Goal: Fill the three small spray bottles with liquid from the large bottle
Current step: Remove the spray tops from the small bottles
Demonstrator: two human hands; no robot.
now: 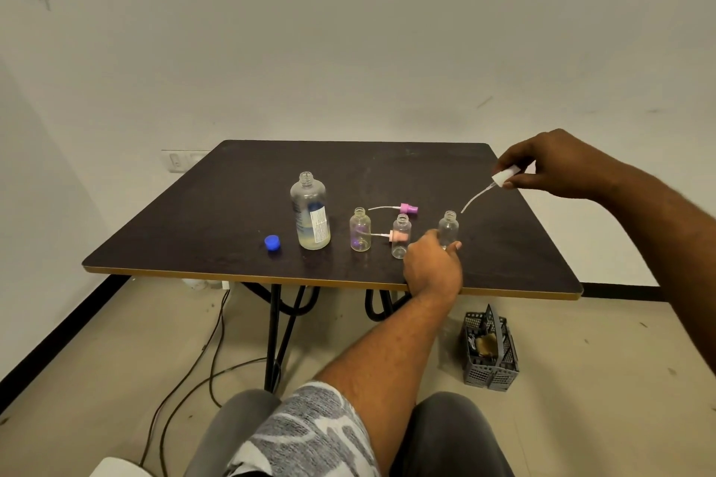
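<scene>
Three small clear bottles stand uncapped on the dark table (232, 205): the left one (360, 229), the middle one (401, 234) and the right one (448, 225). My left hand (432, 263) grips the base of the right bottle. My right hand (558, 163) pinches a white spray cap (503, 175), held in the air with its dip tube hanging toward that bottle. The large bottle (310, 215) stands open at the left, a little liquid at its bottom. Its blue cap (272, 243) lies beside it.
A purple spray cap (407, 208) and a pink spray cap (399, 235) lie on the table with their tubes pointing left. A grey plastic basket (490, 352) stands on the floor under the table's right front corner. Cables run across the floor on the left.
</scene>
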